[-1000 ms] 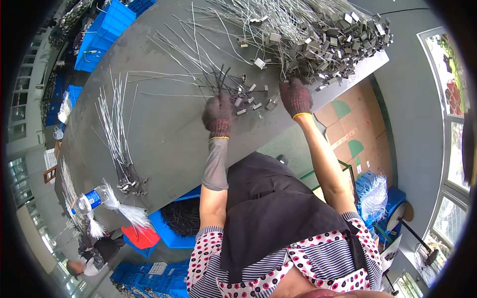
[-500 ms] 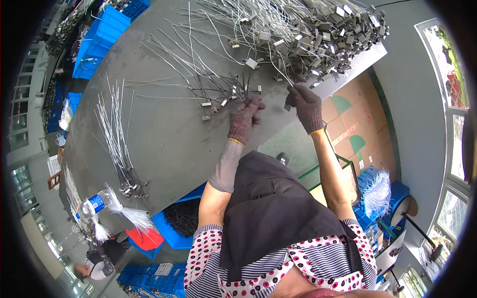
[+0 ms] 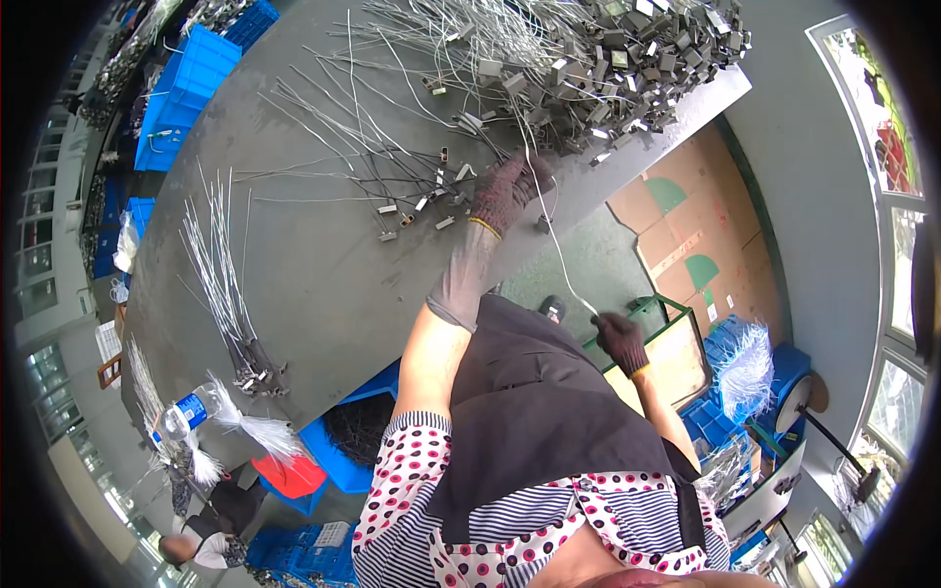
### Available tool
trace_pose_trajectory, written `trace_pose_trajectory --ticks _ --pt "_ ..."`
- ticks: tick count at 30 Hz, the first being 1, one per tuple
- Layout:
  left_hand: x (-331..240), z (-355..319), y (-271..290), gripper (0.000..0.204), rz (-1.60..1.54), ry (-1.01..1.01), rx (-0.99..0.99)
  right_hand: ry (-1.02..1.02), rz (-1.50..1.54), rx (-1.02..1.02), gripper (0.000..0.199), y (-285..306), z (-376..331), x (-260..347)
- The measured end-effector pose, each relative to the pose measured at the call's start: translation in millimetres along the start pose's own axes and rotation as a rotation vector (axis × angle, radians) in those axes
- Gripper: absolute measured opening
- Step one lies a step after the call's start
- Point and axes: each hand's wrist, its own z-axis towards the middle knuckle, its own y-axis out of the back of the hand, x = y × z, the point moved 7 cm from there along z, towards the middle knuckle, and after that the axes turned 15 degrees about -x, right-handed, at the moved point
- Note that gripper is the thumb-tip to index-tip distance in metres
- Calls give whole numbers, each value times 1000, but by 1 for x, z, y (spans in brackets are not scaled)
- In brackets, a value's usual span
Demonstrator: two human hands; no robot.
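Observation:
My right hand point(image 3: 619, 338), in a dark knit glove, is closed on one end of a thin silvery wire point(image 3: 562, 250) at the table's near right edge. That wire runs taut up to my left hand point(image 3: 512, 192) and on toward the big pile. Gloved too, my left hand is closed above the table beside the pile; its fingers hide what they hold. A small dark metal block point(image 3: 542, 224) hangs just below its fingers. Left of that hand lie several loose wires with small metal blocks point(image 3: 388, 235). A large heap of metal blocks point(image 3: 627, 69) on wires covers the far right.
A separate wire bundle point(image 3: 221, 294) lies on the grey table point(image 3: 323, 284) at left. A plastic bottle point(image 3: 186, 413) is near the left edge. Blue crates point(image 3: 191, 93) stand beyond it, and a framed stand point(image 3: 676, 363) is at right. Another person point(image 3: 211, 519) is at lower left.
My right hand has pulled down toward me, drawing the wire out long. My left hand has moved up and right, closer to the heap.

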Motion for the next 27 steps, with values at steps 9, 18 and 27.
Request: trace_pose_trajectory --ticks 9,18,27 --pt "-17 -14 -11 20 -62 -69 -44 -113 -97 -48 19 57 -48 -110" --pt "-39 -45 -12 23 0 -278 27 -95 -18 -91 16 84 -52 -122" --pt "-4 -90 -5 29 329 -260 -68 85 -77 28 23 81 -23 -79"
